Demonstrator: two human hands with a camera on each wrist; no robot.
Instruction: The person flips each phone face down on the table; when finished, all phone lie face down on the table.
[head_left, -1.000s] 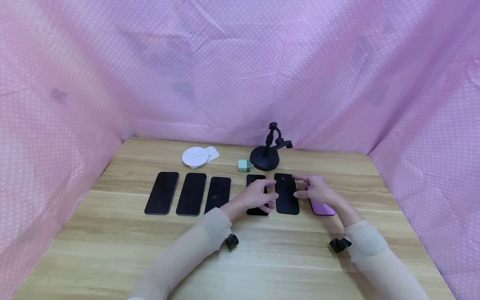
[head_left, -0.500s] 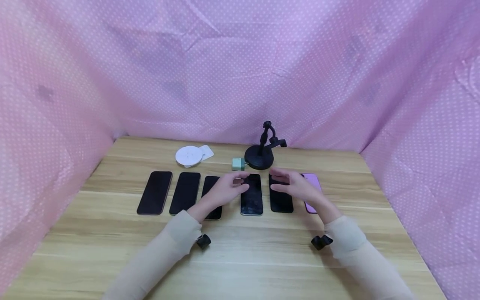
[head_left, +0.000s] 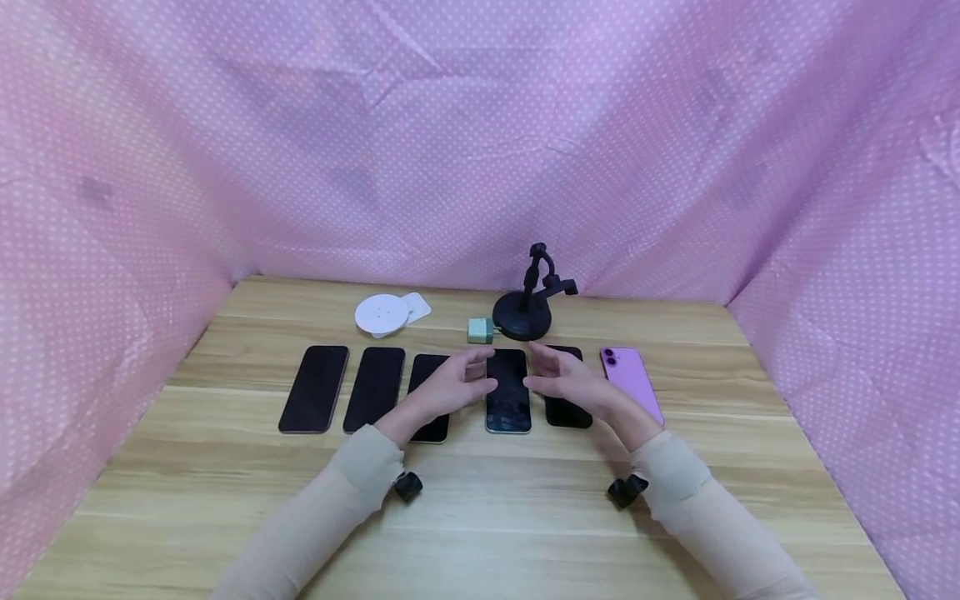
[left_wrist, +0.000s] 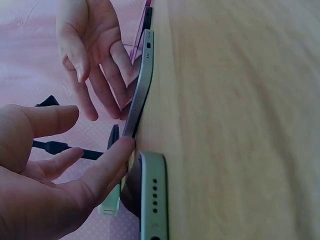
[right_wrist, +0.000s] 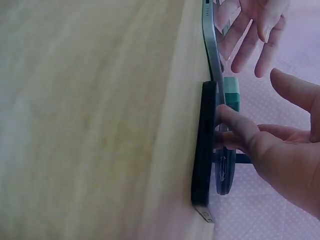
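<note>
In the head view a dark phone lies flat between my two hands. My left hand hovers at its left edge, fingers relaxed, and partly covers a dark phone with a pale frame. On the other side, my right hand reaches over a black phone with thumb and fingers apart. Both palms face each other in the left wrist view, and neither hand holds anything. Farther right, a purple phone lies with its camera side up.
Two more dark phones lie at the left of the row. Behind stand a black phone stand and a green charger plug, beside a white round disc. Pink dotted cloth surrounds the wooden table.
Both hands have shifted left, from around the black phone to either side of the dark middle phone. The purple phone has come out from under the right hand. The head view has shifted slightly.
</note>
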